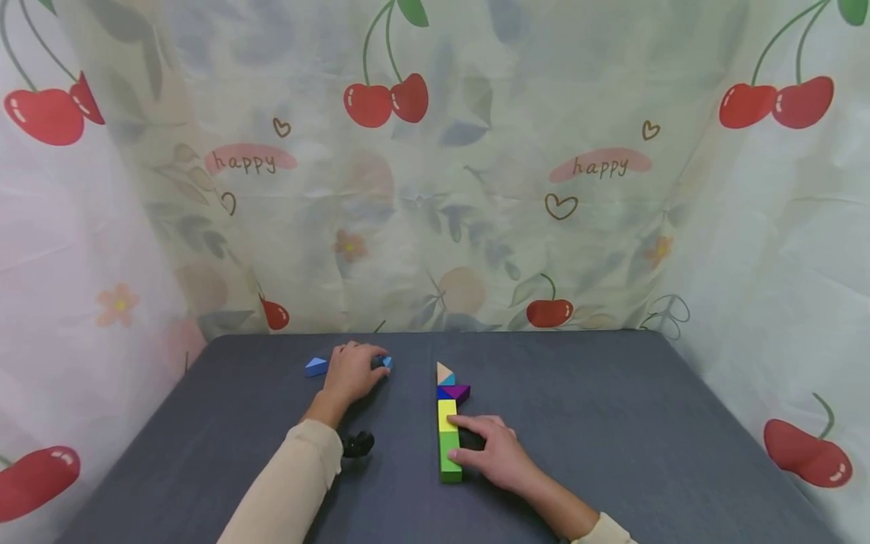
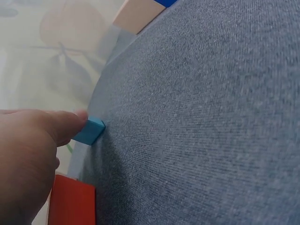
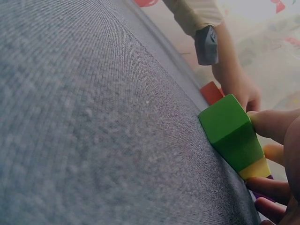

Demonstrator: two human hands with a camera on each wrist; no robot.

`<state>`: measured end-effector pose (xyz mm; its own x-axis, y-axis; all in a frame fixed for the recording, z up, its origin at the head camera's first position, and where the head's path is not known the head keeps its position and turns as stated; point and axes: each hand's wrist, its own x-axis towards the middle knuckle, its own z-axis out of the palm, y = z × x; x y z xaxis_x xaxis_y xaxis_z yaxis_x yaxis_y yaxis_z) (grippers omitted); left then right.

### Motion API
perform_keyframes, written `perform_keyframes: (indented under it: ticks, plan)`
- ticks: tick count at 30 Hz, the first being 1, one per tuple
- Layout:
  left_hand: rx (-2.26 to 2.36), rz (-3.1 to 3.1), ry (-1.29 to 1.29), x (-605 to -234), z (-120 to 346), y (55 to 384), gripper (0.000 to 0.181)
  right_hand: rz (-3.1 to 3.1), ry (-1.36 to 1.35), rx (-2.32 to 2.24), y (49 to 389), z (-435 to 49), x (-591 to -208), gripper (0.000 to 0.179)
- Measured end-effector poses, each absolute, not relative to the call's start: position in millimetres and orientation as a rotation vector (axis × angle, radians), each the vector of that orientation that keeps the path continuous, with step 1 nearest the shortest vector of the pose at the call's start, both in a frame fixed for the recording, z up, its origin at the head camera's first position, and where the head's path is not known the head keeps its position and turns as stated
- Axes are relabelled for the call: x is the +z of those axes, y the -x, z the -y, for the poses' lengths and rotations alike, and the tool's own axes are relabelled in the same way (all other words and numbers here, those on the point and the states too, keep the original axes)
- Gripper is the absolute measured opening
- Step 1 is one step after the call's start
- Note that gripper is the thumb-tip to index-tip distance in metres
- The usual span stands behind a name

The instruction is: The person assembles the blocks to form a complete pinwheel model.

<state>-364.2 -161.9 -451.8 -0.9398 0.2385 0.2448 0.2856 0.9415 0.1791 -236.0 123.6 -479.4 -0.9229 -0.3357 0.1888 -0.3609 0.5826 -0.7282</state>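
In the head view my left hand (image 1: 352,372) reaches to the back left of the table and pinches a small light blue block (image 1: 387,363). The left wrist view shows a fingertip on this light blue block (image 2: 90,131), with a red block (image 2: 72,202) below the hand. My right hand (image 1: 499,453) rests its thumb on a green block (image 1: 449,447) and its index finger on a yellow block (image 1: 446,414). Beyond the yellow block, a dark blue piece (image 1: 444,394), a purple triangle (image 1: 458,392), a light blue piece (image 1: 448,380) and a beige triangle (image 1: 443,371) continue the row.
A blue triangular block (image 1: 316,368) lies left of my left hand. A black wrist device (image 1: 359,444) sticks out from the left sleeve. The dark grey table (image 1: 612,423) has patterned curtains (image 1: 421,189) behind it and at both sides.
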Motion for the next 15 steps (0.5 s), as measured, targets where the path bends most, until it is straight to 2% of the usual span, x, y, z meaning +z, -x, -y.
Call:
perform_keyframes:
  ticks: [15]
  plan:
    - [-0.576,2.816,0.357,-454.4,163.6,361.1,0.034,2.773,-0.594,1.302,235.4,-121.9,-478.5,0.051]
